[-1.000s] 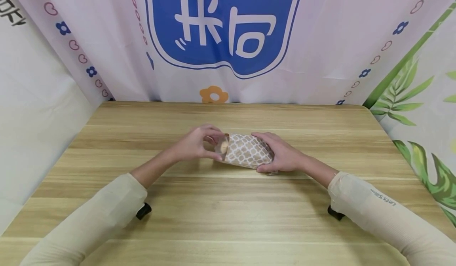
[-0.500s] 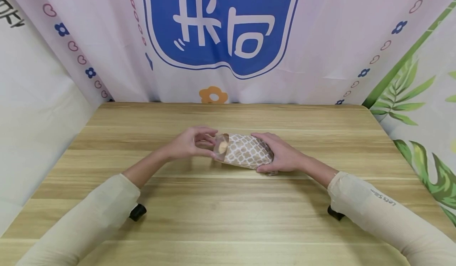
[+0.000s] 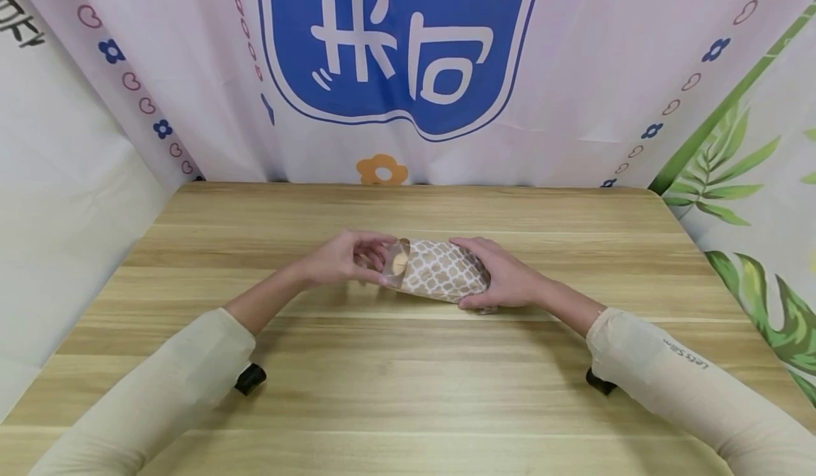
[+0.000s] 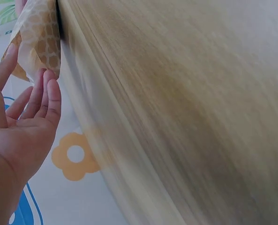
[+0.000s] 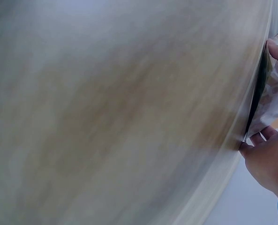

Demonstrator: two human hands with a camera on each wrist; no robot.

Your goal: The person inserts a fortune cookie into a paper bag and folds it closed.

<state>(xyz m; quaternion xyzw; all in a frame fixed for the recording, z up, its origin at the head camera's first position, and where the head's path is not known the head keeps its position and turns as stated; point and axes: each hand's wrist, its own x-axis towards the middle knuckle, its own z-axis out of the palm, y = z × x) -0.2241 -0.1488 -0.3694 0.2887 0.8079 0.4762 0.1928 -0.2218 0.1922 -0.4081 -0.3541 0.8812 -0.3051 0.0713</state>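
A tan paper bag [image 3: 443,270] with a white lattice pattern lies on the wooden table. Something round and pale yellow [image 3: 399,263] shows through clear film at its left end. My right hand [image 3: 506,274] grips the bag's right end, thumb on the near side and fingers on the far side. At the clear left end is my left hand [image 3: 341,258], thumb and fingers spread apart with their tips right at the bag's edges. The left wrist view shows its fingers [image 4: 53,101] gently bent beside the bag's open-looking end. In the right wrist view, the right thumb and fingers span the bag [image 5: 270,93].
The wood-grain table [image 3: 408,391] reaches back to a hanging cloth [image 3: 574,108] with a blue emblem and an orange flower [image 3: 382,170]. A leaf-printed cloth [image 3: 752,249] hangs on the right. Dark fittings [image 3: 250,378] show beneath the sleeves.
My left hand has drawn back to the left from over the clear film, then edged slightly back toward the bag. The right hand and the bag stay in place.
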